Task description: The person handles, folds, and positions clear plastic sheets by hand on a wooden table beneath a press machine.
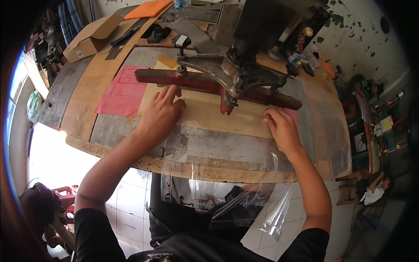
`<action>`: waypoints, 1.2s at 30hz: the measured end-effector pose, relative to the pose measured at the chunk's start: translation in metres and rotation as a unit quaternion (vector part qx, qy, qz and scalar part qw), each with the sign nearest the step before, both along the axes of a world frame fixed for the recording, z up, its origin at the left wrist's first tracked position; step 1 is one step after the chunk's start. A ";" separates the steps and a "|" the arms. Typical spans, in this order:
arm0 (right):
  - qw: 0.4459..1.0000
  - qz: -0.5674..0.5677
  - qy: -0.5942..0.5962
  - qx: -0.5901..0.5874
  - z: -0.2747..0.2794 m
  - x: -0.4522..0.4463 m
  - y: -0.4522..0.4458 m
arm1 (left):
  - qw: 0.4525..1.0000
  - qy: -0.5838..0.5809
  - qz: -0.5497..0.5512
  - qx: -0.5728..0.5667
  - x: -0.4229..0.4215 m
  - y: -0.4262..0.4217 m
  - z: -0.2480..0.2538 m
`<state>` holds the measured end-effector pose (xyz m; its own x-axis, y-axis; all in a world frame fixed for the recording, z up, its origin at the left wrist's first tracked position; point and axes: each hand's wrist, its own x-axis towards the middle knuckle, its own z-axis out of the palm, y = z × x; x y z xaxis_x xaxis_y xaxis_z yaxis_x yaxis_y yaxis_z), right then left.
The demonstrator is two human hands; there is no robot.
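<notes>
A person in a black shirt [187, 246] is sitting at a wooden bench [76, 100], seen from above, with both forearms reaching forward over a sheet of clear plastic film [274, 214]. The film is lying across the near part of the bench and hanging over its edge toward the lap. Beyond it, a tan sheet [205, 111] is lying under a long red bar [168, 77], which is hanging from a cast metal bracket [231, 67] on a press.

The left hand [163, 106] is hovering at the tan sheet's left part, fingers half curled just in front of the bar; whether it is gripping anything, I cannot tell. The right hand [281, 129] is bending at the sheet's right end, thumb and index finger nearly meeting by the film; a pinch is likely but not certain. The hands are spreading wide apart, probably to be steadying the film squarely along the bar. The pink sheet [120, 91] is perhaps serving as a lining beneath.

A cardboard box [91, 40] at the far left is carrying a small white label, too small to read. The shirt is showing an illegible print.
</notes>
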<state>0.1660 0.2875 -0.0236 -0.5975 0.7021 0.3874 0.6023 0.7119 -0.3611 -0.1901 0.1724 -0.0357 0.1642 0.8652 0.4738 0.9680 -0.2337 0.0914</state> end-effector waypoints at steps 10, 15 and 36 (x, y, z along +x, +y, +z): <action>0.990 -0.022 -0.137 -0.009 0.018 0.006 -0.041 | 0.991 0.004 -0.032 -0.132 0.007 -0.016 0.002; 0.986 -0.001 -0.164 -0.010 0.011 0.021 -0.050 | 0.990 -0.001 -0.034 -0.134 0.011 -0.032 0.005; 0.993 -0.015 -0.116 0.001 -0.004 0.022 -0.022 | 0.986 0.045 -0.013 -0.163 0.008 -0.015 0.003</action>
<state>0.1881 0.2650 -0.0271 -0.6492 0.7206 0.2436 0.6903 0.6926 -0.2092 -0.1824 0.1575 -0.0323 0.2174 0.9638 0.1542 0.9695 -0.2316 0.0804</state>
